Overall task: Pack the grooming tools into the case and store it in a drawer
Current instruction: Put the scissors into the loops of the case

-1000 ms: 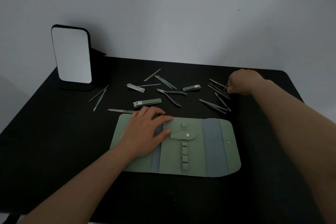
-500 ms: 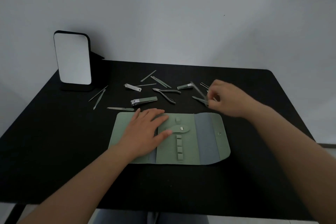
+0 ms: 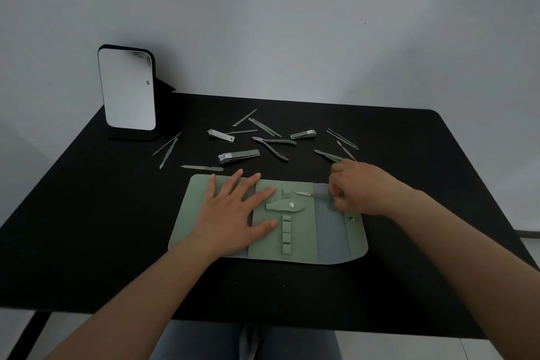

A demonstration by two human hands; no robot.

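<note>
An open green case (image 3: 301,245) lies flat on the black table (image 3: 87,213), with a column of small loops and a snap strap down its middle. My left hand (image 3: 233,213) rests flat on the case's left panel, fingers spread. My right hand (image 3: 356,193) is over the case's upper right part, holding a slim pointed tool (image 3: 306,193) whose tip points left at the top loop. Behind the case lie loose tools: a large nail clipper (image 3: 239,156), two smaller clippers (image 3: 221,135) (image 3: 303,135), nippers (image 3: 273,145), a nail file (image 3: 201,168), tweezers (image 3: 328,155) and several thin picks.
A standing mirror (image 3: 127,89) on a black base is at the table's back left, with two thin tools (image 3: 168,147) next to it. A grey wall runs behind the table. My lap shows below the table's front edge.
My right hand picked up a slim tool from the back right of the table and brought it down and left over the case. My left hand stayed flat on the case.
</note>
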